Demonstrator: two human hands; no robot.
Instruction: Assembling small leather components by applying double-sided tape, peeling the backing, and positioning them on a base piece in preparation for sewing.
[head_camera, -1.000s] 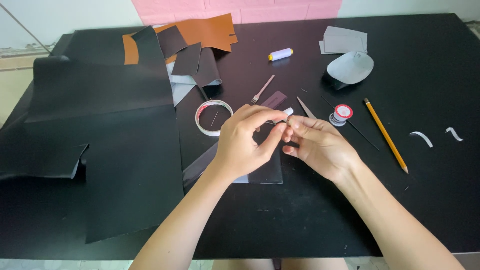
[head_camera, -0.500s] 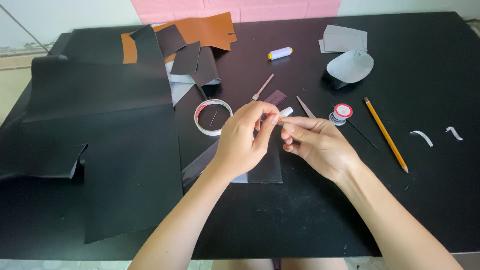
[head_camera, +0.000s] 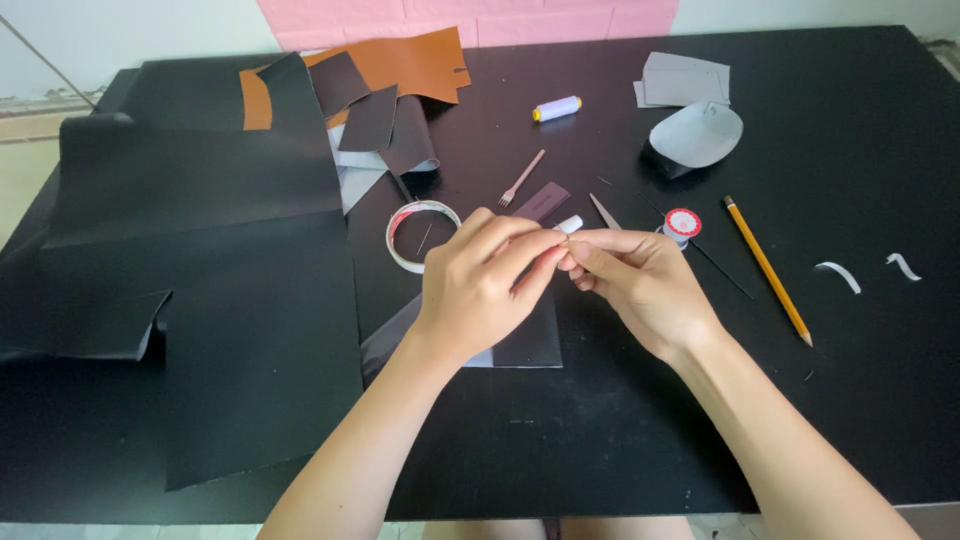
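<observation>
Across the left of the frame, big black leather sheets (head_camera: 200, 330) cover the black tabletop (head_camera: 860, 400); we see open room lower right. At centre, our left hand (head_camera: 475, 290) and right hand (head_camera: 640, 285) meet, each grip pinching something too small to identify, above a dark leather strip (head_camera: 535, 335). Any stitching looks unstarted.

You see a black counter (head_camera: 850, 420), a large black leather sheet (head_camera: 200, 300), an orange-brown leather piece (head_camera: 420, 65), a yellow pencil (head_camera: 766, 268), a white thread spool (head_camera: 557, 108) with a yellow end, and a pale grey piece (head_camera: 697, 133).
</observation>
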